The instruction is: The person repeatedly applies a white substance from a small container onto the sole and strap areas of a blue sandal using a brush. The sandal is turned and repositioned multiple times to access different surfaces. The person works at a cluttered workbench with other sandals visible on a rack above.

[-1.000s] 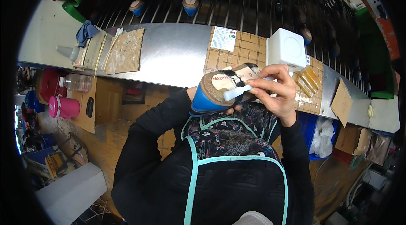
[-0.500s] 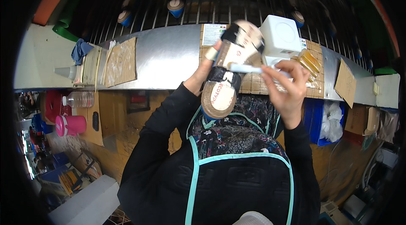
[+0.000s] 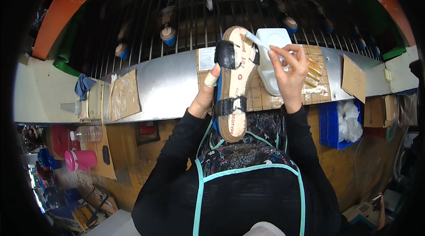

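The shoe [image 3: 239,86] points ahead: left hand [image 3: 205,97] grips its left side, right hand [image 3: 290,68] pinches a stick [image 3: 256,41] by its far end.

In front of you: metal bench [image 3: 164,72], surface bright with reflected light; pale panel [image 3: 33,89] at left end. Beyond it, rows of dark parallel rods [image 3: 206,19]. Orange frame [image 3: 66,10], paint chipped, at upper left and upper right; green edging [image 3: 65,58] just inside. Brown floor [image 3: 345,178] below you. Blue crate [image 3: 326,125] below bench edge, to your right; cardboard box [image 3: 376,116] farther right. Far left: blurred bright light strips [image 3: 34,185].
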A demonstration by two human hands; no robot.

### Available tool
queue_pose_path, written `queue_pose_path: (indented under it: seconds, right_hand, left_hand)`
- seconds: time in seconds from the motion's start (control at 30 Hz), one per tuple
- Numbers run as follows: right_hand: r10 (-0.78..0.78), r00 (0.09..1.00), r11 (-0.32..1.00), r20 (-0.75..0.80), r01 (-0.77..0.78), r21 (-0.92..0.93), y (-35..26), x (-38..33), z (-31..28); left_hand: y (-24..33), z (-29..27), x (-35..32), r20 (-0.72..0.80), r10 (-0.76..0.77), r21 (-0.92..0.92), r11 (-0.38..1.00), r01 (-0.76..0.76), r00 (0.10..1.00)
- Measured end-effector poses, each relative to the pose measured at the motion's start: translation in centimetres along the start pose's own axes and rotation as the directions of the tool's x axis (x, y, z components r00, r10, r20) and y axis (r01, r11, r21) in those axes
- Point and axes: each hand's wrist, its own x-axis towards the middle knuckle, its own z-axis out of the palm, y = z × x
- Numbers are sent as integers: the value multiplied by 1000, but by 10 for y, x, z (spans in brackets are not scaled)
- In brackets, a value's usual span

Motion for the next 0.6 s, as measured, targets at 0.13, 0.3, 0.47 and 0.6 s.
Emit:
queue_pose_path:
  seconds: [0.13, 0.3, 0.47, 0.6]
  right_hand:
    - [133, 984, 988, 117, -141, 64, -8, -33, -6]
    - [252, 885, 776, 391, -426, 465, 1, -56, -25]
    - [56, 969, 669, 243, -217, 711, -1, -37, -23]
    - [-398, 874, 894, 278, 302, 331, -3, -4, -13]
  left_hand:
    - [5, -7, 0, -35, 19, 108, 994, -15, 999]
    - [5, -15, 8, -120, 60, 349, 937, -14, 991]
    - [1, -10, 14, -117, 33, 444, 896, 23, 993]
    - [0, -1, 13, -89, 38, 476, 879, 9, 995]
